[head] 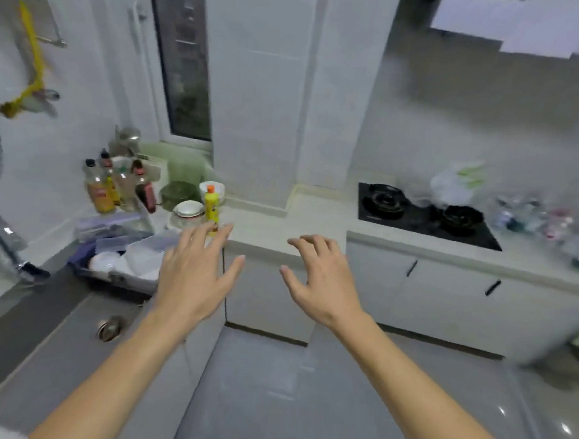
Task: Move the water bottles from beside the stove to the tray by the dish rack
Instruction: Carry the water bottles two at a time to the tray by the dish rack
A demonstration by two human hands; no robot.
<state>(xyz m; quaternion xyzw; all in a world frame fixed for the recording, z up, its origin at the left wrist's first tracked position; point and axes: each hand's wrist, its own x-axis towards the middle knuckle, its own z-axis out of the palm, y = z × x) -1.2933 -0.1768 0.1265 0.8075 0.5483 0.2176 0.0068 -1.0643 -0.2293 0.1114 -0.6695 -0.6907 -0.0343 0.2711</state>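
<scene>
Several clear water bottles (539, 221) stand blurred on the counter to the right of the black stove (424, 215). The dish rack (122, 263), holding white dishes and clear lids, sits at the left beside the sink (71, 328). Which item is the tray I cannot tell. My left hand (193, 274) is held out in the air in front of the rack with fingers spread, holding nothing. My right hand (318, 282) hovers in front of the counter corner, fingers loosely bent and empty. Both hands are far from the bottles.
A yellow detergent bottle (211, 207) and stacked bowls (188, 213) stand just beyond my left hand. Sauce bottles (113, 188) crowd the back left. A white plastic bag (456, 185) lies behind the stove. A faucet (5, 239) reaches over the sink. Grey floor lies below.
</scene>
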